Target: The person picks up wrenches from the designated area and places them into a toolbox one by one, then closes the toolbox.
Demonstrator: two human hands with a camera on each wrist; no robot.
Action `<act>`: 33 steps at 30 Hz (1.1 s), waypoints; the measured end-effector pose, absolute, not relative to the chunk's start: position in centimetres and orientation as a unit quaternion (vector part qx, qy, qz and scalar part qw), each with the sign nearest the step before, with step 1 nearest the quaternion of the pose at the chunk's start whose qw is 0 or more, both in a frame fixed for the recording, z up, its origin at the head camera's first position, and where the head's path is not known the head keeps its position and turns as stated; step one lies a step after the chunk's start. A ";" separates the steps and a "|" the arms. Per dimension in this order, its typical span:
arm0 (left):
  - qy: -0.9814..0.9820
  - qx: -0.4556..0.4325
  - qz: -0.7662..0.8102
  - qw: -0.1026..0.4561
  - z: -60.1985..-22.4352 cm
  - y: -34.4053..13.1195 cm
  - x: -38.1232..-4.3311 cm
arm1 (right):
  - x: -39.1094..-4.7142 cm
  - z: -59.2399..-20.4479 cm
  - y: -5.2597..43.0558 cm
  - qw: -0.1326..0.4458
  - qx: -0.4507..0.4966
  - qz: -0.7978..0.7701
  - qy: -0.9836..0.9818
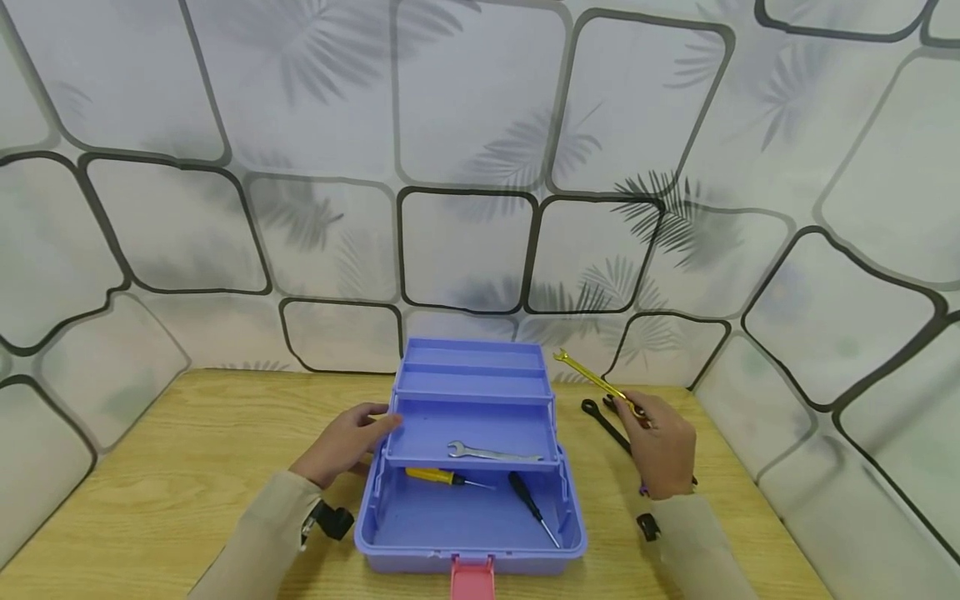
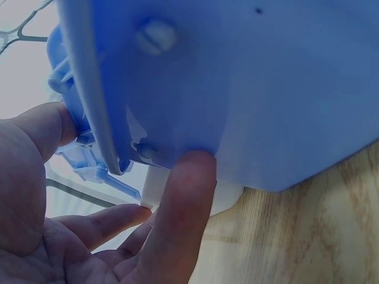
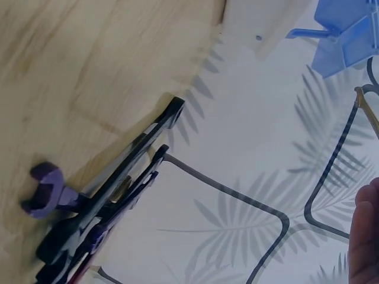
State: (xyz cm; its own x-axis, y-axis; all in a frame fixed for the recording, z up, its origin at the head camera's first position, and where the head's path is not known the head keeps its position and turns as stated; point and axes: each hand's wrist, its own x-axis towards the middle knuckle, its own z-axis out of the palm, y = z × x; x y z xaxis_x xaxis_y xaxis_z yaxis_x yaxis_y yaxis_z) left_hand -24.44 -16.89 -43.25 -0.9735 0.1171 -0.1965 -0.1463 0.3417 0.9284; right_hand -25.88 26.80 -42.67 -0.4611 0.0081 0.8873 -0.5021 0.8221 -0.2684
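Note:
A blue-purple toolbox [image 1: 468, 529] stands unlatched, its trays raised in steps. At its left side, my left hand [image 1: 348, 442] holds the side, thumb at the tray's edge and a finger [image 2: 186, 207] against the outer wall. A silver wrench [image 1: 495, 453] lies in the lower tray [image 1: 480, 421]. In the bottom are a yellow-handled screwdriver [image 1: 435, 476] and a black-handled screwdriver [image 1: 525, 496]. My right hand [image 1: 663, 446] grips a gold-coloured open-ended wrench [image 1: 592, 377] by one end, raised right of the box. Only its tip and part of my hand show in the right wrist view.
On the table right of the box, partly under my right hand, lie several wrenches, among them a black wrench [image 1: 603, 423] and a purple one [image 3: 44, 189]. A pink latch [image 1: 472, 579] hangs at the box front. A patterned cloth wall [image 1: 465, 250] bounds the back and sides.

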 end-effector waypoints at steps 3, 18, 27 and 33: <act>0.808 -0.011 0.577 0.115 -43.4 -16.9 -24.6 | -25.8 -42.5 26.6 0.499 0.159 0.273 -0.807; 0.810 -0.013 0.575 0.115 -43.4 -16.9 -24.5 | -26.0 -42.5 25.5 0.488 0.346 0.235 -0.767; 0.811 -0.006 0.573 0.117 -43.0 -16.8 -24.5 | -25.5 -42.3 24.6 0.460 0.379 0.264 -0.758; 0.814 -0.008 0.569 0.116 -43.2 -16.9 -24.5 | -25.2 -42.2 23.6 0.433 0.412 0.232 -0.767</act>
State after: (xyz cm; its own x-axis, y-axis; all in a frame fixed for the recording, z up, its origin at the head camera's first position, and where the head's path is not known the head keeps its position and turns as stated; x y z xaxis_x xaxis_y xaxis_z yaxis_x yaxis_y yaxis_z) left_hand -24.52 -16.89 -43.18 -0.9731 0.1184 -0.1974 -0.1448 0.3517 0.9248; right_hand -25.22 23.55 -42.25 -0.2857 -0.4309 0.8560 -0.8332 0.5530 0.0003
